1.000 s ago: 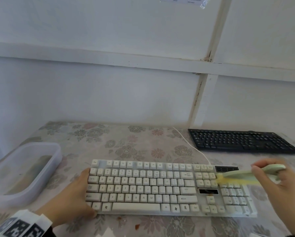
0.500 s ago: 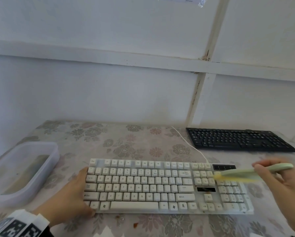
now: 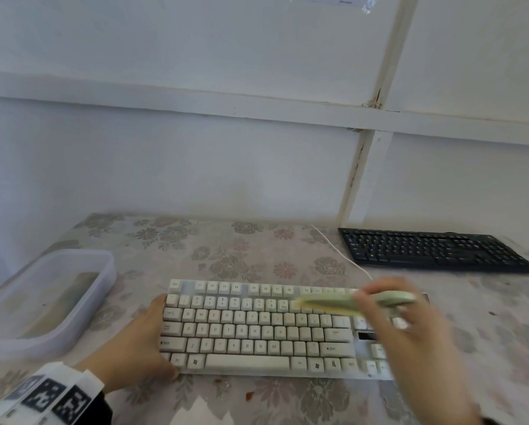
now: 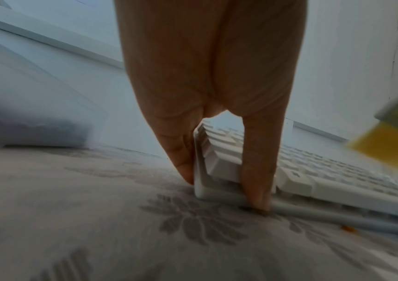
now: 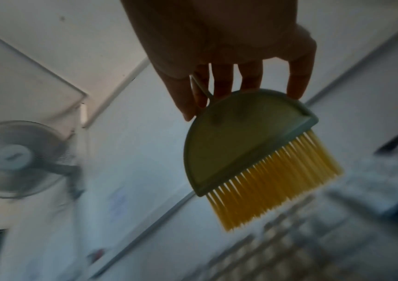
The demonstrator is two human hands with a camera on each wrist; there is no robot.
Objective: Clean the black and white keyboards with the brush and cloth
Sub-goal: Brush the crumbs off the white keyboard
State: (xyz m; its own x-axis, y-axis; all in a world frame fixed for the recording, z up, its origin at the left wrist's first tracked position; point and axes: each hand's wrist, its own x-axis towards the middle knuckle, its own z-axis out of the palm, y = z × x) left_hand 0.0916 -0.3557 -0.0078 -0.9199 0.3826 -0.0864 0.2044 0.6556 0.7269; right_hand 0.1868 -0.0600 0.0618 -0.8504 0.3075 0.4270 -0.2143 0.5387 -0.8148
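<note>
The white keyboard (image 3: 251, 329) lies across the near middle of the flowered table. My left hand (image 3: 140, 348) holds its left end, thumb at the near edge and finger along the side (image 4: 255, 171). My right hand (image 3: 410, 329) grips a pale green brush (image 3: 349, 302) with yellow bristles (image 5: 277, 180), blurred, over the upper right keys near the number row. In the right wrist view the fingers (image 5: 222, 79) curl round the brush's half-round back. The black keyboard (image 3: 431, 250) lies at the back right, untouched. No cloth is in view.
A translucent plastic tub (image 3: 42, 299) stands at the left of the table. The white keyboard's cable (image 3: 342, 256) runs back toward the wall. Crumbs (image 3: 249, 395) lie by the near edge. A fan (image 5: 15, 157) shows in the right wrist view.
My right hand has swept the brush leftward, from over the keypad end toward the middle of the upper rows. The left hand has stayed on the keyboard's left end.
</note>
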